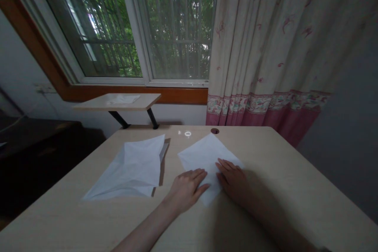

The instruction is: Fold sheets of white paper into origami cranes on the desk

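A white square sheet [205, 151], thin like paper or a napkin, lies flat on the table with one corner toward me. On its left part rests my left hand [189, 187], its fingers stretched out and the thumb a little apart. My right hand [233, 179] lies on its right part, fingers extended and pressed lightly to the surface. Neither hand grips anything. Left of my hands is a creased stack of larger white sheets [138, 165], with uneven edges lifting on its right side. The nearer edges of the square sheet are partly hidden under my hands.
The pale wooden table [295, 189] has a round cable hole [215, 130] near its far edge. A small raised shelf [136, 104] on black legs stands at the back left, bearing a crumpled white piece [125, 99]. Behind are a barred window [177, 27] and a floral curtain [260, 47].
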{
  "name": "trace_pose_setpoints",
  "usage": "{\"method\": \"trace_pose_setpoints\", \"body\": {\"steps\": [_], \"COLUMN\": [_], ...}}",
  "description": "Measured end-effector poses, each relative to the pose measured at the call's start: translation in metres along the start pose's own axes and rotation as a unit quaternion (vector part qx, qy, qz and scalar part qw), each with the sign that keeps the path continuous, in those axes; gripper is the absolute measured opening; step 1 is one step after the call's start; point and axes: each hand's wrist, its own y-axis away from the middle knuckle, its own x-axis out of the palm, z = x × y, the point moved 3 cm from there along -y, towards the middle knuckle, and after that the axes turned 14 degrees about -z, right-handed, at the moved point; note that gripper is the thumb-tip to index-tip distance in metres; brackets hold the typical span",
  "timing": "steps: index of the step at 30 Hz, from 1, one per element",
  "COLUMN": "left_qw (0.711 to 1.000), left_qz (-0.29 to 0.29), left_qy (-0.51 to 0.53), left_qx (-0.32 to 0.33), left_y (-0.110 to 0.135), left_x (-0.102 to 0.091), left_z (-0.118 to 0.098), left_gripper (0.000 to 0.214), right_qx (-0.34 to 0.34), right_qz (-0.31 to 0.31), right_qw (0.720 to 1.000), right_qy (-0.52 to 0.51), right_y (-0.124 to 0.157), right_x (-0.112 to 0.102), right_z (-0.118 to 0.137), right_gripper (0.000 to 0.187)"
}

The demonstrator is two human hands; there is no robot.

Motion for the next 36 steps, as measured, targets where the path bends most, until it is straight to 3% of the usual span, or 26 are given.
{"method": "trace_pose_setpoints", "body": {"steps": [10,17,24,30,36], "left_qw": [0.999,0.999,0.998,0.995,0.991], "left_qz": [-0.012,-0.011,-0.028,-0.098,-0.096], "left_qy": [-0.017,-0.025,-0.032,0.021,0.073], "left_qx": [-0.027,-0.042,-0.042,0.019,0.053], "left_y": [0.001,0.002,0.004,0.002,0.003], "left_x": [0.004,0.004,0.007,-0.001,-0.002], "left_z": [0.011,0.014,0.017,0.015,0.011], "left_gripper": [0.048,0.059,0.073,0.046,0.031], "right_qx": [-0.023,-0.044,-0.049,-0.074,-0.088], "right_qz": [0.059,0.100,0.144,0.105,0.096], "right_qw": [0.997,0.991,0.986,0.991,0.990], "right_qy": [-0.032,-0.072,-0.068,-0.047,-0.046], "right_y": [-0.009,-0.009,-0.004,0.001,0.003], "right_x": [-0.017,-0.025,-0.020,-0.013,-0.015], "right_z": [0.012,0.016,0.013,0.009,0.007], "right_gripper": [0.037,0.045,0.051,0.044,0.046]}}
